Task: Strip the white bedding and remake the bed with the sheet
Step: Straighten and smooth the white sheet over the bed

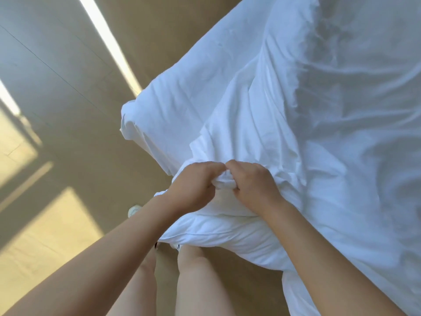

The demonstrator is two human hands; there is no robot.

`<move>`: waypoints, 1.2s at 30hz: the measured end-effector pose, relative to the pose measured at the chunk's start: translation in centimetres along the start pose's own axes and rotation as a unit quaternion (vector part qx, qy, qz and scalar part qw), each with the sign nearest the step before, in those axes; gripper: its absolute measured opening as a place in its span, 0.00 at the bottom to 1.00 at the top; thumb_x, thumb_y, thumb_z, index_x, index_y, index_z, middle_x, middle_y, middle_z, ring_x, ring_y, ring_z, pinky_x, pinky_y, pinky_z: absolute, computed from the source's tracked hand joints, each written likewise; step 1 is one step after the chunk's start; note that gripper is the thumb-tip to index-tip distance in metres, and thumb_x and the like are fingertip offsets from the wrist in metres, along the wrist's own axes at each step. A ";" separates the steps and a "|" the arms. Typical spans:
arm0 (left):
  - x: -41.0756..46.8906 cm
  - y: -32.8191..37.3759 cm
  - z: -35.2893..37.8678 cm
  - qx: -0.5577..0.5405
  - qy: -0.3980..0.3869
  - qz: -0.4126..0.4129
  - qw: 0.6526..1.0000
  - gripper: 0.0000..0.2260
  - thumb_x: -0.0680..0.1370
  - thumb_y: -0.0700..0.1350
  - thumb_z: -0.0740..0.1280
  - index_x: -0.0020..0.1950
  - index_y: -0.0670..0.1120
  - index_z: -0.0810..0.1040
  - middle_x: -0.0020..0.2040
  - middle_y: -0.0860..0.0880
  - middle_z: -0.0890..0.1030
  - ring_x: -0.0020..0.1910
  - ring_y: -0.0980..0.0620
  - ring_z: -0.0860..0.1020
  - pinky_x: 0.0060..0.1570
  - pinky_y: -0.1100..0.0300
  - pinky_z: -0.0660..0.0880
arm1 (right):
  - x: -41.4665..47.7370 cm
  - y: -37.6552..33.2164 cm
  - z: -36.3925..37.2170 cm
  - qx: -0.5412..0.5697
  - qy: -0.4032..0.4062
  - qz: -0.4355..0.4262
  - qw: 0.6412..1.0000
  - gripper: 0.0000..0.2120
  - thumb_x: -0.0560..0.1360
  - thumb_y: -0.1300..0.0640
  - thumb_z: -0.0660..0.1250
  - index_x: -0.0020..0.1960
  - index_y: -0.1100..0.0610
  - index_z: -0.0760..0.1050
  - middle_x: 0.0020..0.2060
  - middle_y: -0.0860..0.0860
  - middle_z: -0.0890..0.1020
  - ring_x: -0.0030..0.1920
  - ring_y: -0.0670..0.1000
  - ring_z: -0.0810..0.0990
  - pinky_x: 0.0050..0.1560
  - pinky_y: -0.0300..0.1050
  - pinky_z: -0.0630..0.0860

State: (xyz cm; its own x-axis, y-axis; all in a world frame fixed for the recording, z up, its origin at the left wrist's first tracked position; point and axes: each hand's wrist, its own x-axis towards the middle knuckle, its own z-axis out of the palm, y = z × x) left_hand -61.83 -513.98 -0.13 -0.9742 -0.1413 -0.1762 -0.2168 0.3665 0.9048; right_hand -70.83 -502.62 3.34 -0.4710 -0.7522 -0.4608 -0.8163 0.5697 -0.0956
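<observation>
A white bed [173, 110] fills the right side of the view, covered in a rumpled white sheet [330, 144]. At the bed's near edge, my left hand [193, 185] and my right hand [255, 185] meet, both closed on one bunched fold of the white sheet [225, 180] between them. Below my hands a puffy white duvet or pillow [227, 236] with a seam hangs off the edge against my legs. The mattress under the fabric is hidden.
A tan tiled floor [68, 110] with bright sunlit patches lies to the left of the bed. My bare legs [196, 281] stand at the bed's edge, and a light shoe [134, 210] shows on the floor beside the bedding.
</observation>
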 end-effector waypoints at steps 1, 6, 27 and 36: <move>-0.4 0.6 -0.8 0.000 0.013 0.015 1.000 0.19 0.65 0.27 0.56 0.31 0.52 0.63 0.27 0.56 0.63 0.32 0.47 0.65 0.32 0.56 0.56 | 0.0 0.2 -0.4 0.008 -0.025 0.002 1.000 0.11 0.71 0.65 0.63 0.53 0.60 0.73 0.38 0.55 0.80 0.39 0.60 0.78 0.38 0.48 0.68; -0.9 2.9 -1.0 0.038 0.040 0.123 0.991 0.09 0.65 0.36 0.54 0.37 0.47 0.70 0.30 0.57 0.63 0.28 0.53 0.65 0.26 0.63 0.60 | -2.4 1.2 -0.2 0.191 0.111 0.009 0.975 0.07 0.67 0.56 0.59 0.37 0.60 0.72 0.22 0.54 0.73 0.23 0.58 0.69 0.24 0.45 0.62; 10.6 0.0 -9.8 -0.544 0.413 -0.167 0.711 0.11 0.75 0.36 0.69 0.56 0.35 0.78 0.44 0.41 0.83 0.42 0.46 0.82 0.44 0.54 0.80 | 2.8 7.8 -1.9 0.107 0.189 0.047 0.975 0.11 0.67 0.65 0.69 0.49 0.62 0.74 0.25 0.49 0.65 0.29 0.58 0.64 0.32 0.45 0.59; 7.8 -1.1 2.4 -0.540 0.349 -0.320 0.696 0.18 0.75 0.43 0.68 0.65 0.47 0.70 0.58 0.46 0.78 0.55 0.48 0.78 0.55 0.52 0.75 | 4.6 7.3 -1.4 0.265 0.195 -0.017 0.944 0.20 0.65 0.72 0.59 0.56 0.66 0.77 0.51 0.57 0.78 0.52 0.55 0.77 0.49 0.36 0.69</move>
State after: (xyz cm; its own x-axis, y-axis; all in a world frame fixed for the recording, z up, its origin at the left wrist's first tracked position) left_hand -69.36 -513.26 -3.46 -0.3500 -0.5088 -0.7865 -0.0502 -0.8282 0.5581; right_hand -79.44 -502.39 1.73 -0.6194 -0.7788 -0.0994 -0.5998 0.5510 -0.5802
